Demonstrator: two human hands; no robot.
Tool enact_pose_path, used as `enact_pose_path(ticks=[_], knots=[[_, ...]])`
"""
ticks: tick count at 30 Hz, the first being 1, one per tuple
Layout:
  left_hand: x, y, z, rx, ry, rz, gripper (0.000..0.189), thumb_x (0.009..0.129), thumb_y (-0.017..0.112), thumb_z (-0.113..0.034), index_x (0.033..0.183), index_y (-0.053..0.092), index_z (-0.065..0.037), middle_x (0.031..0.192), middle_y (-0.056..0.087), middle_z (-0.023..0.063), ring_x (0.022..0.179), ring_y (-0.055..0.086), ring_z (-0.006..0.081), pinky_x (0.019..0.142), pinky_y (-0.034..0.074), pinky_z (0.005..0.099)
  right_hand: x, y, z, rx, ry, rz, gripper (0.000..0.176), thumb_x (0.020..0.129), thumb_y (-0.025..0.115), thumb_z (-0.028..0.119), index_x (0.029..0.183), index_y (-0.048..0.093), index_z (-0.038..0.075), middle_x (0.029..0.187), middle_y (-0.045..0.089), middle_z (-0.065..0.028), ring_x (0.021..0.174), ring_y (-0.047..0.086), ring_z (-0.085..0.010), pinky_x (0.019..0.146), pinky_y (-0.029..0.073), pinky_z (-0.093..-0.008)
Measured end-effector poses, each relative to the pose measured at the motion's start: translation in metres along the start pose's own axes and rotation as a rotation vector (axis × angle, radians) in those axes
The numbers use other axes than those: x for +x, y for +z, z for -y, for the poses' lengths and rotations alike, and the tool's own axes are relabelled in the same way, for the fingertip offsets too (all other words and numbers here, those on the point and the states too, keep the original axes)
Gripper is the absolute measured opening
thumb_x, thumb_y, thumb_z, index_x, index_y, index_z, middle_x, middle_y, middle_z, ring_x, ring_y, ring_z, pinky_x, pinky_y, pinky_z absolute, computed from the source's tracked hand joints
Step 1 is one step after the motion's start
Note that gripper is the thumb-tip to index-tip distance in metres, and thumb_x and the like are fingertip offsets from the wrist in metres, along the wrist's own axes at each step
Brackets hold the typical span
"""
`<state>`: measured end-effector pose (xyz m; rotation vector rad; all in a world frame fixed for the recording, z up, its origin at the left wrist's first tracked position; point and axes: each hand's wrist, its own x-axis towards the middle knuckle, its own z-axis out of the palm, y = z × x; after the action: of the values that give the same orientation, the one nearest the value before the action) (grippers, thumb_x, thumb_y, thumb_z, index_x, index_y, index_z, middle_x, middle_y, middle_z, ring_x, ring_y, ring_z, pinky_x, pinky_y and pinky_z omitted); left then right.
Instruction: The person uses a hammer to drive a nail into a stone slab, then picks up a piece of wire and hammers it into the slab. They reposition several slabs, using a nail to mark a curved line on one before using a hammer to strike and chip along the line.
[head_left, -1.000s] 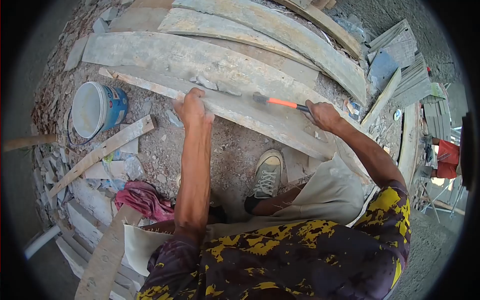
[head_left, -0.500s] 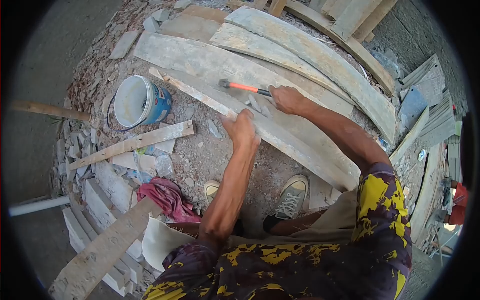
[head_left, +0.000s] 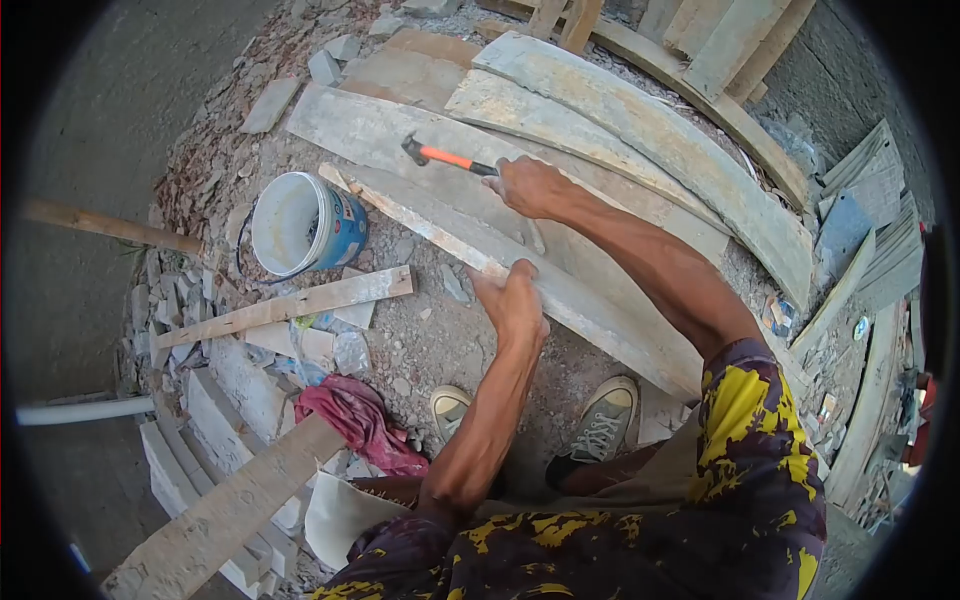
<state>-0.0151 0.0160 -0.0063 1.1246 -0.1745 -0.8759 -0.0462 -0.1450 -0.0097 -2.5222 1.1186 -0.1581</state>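
Observation:
My left hand (head_left: pixel 512 303) grips the edge of a long, pale wooden board (head_left: pixel 600 322), which is tilted up on its side in front of my feet. In my right hand (head_left: pixel 535 187) is a hammer (head_left: pixel 447 156) with an orange and black handle, held by the end of its grip. The hammer's dark head points left, above a wide flat plank (head_left: pixel 365 122) and apart from the tilted board's edge. A small loose chip (head_left: pixel 537 238) lies between the board and the plank.
A white and blue bucket (head_left: pixel 350 228) stands left of the board on rubble. A short plank (head_left: pixel 300 305), a red cloth (head_left: pixel 365 420) and a bigger plank (head_left: pixel 225 505) lie nearer. Curved boards (head_left: pixel 650 140) are spread beyond, with more timber at the back right.
My right hand and the hammer have risen and moved away from the tilted board, toward the upper left. My left hand keeps its grip on the board. The whole view has shifted slightly.

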Motion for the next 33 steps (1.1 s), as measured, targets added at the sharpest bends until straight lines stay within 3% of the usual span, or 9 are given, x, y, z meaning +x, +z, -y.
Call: enact_pose_path(ticks=[8,10,12,14,16,21,24,29,33], knots=[[-0.014,-0.008,-0.01,0.083,-0.151,0.026,0.071,0.074,0.049,0.012,0.139,0.024,0.004,0.13,0.044,0.0198,0.117,0.049,0.0291,0.101,0.038,0.0337,-0.122,-0.095,0.021,0.487,-0.005,-0.624,0.03,0.097,0.055,0.027,0.102,0.052,-0.003,0.063,0.056,-0.0208,0.055,0.059,-0.0327,0.05,0.044,-0.0419],[-0.008,-0.008,-0.009,0.091,-0.175,0.041,0.071,0.073,0.049,0.012,0.139,0.025,0.004,0.13,0.044,0.0199,0.117,0.049,0.0292,0.1,0.038,0.0338,-0.178,-0.065,-0.017,0.265,-0.037,-0.522,0.034,0.098,0.052,0.032,0.104,0.051,-0.001,0.064,0.059,-0.0213,0.057,0.061,-0.0352,0.052,0.045,-0.045],[-0.007,-0.015,0.0,0.019,-0.181,0.067,0.072,0.073,0.049,0.013,0.14,0.024,0.003,0.131,0.044,0.0197,0.116,0.05,0.0293,0.099,0.04,0.0337,-0.224,-0.038,-0.071,-0.231,0.199,0.22,0.039,0.099,0.049,0.037,0.105,0.05,-0.001,0.066,0.06,-0.0222,0.061,0.063,-0.0391,0.054,0.046,-0.0489],[-0.017,-0.012,-0.005,0.073,-0.22,0.083,0.073,0.072,0.049,0.013,0.14,0.025,0.003,0.13,0.045,0.0192,0.115,0.051,0.0287,0.097,0.041,0.0331,-0.248,-0.028,-0.053,-0.188,0.232,0.259,0.04,0.099,0.048,0.039,0.105,0.05,-0.001,0.067,0.061,-0.022,0.062,0.063,-0.0406,0.056,0.047,-0.0506],[-0.015,-0.002,-0.004,-0.038,-0.035,0.033,0.05,0.069,0.051,0.011,0.118,0.046,0.008,0.106,0.055,0.0158,0.094,0.057,0.0266,0.08,0.049,0.0351,-0.221,-0.044,-0.045,-0.169,0.22,0.271,0.041,0.099,0.046,0.041,0.104,0.049,0.0,0.067,0.062,-0.0219,0.064,0.063,-0.0422,0.057,0.047,-0.0524],[-0.015,-0.004,-0.009,0.153,-0.069,-0.024,0.051,0.068,0.053,0.009,0.118,0.046,0.009,0.106,0.055,0.0155,0.092,0.057,0.0259,0.078,0.049,0.0347,-0.221,-0.065,0.004,0.361,0.158,-0.282,0.042,0.099,0.045,0.042,0.103,0.051,0.0,0.072,0.063,-0.0232,0.071,0.064,-0.0428,0.065,0.05,-0.0528],[-0.022,-0.004,-0.014,0.132,-0.078,-0.018,0.05,0.068,0.053,0.009,0.117,0.047,0.008,0.105,0.055,0.0152,0.091,0.057,0.026,0.078,0.049,0.035,-0.231,-0.026,-0.054,-0.154,0.212,0.297,0.043,0.099,0.045,0.041,0.101,0.052,-0.001,0.075,0.063,-0.0253,0.075,0.064,-0.043,0.067,0.05,-0.0529],[-0.067,0.009,-0.057,0.055,0.063,0.191,0.047,0.067,0.054,0.011,0.114,0.049,0.009,0.104,0.056,0.0152,0.09,0.058,0.0259,0.077,0.049,0.0352,-0.223,-0.045,-0.035,0.12,0.379,0.065,0.048,0.099,0.043,0.045,0.108,0.053,-0.002,0.075,0.062,-0.0262,0.074,0.063,-0.0444,0.067,0.048,-0.0529],[-0.066,0.033,-0.061,0.065,0.138,0.217,0.046,0.067,0.057,0.011,0.112,0.051,0.011,0.104,0.057,0.016,0.089,0.059,0.0251,0.077,0.05,0.0352,-0.248,-0.129,-0.059,0.102,0.29,-0.255,0.052,0.1,0.041,0.051,0.098,0.053,0.0,0.067,0.054,-0.0152,0.061,0.054,-0.0278,0.058,0.043,-0.0432]])
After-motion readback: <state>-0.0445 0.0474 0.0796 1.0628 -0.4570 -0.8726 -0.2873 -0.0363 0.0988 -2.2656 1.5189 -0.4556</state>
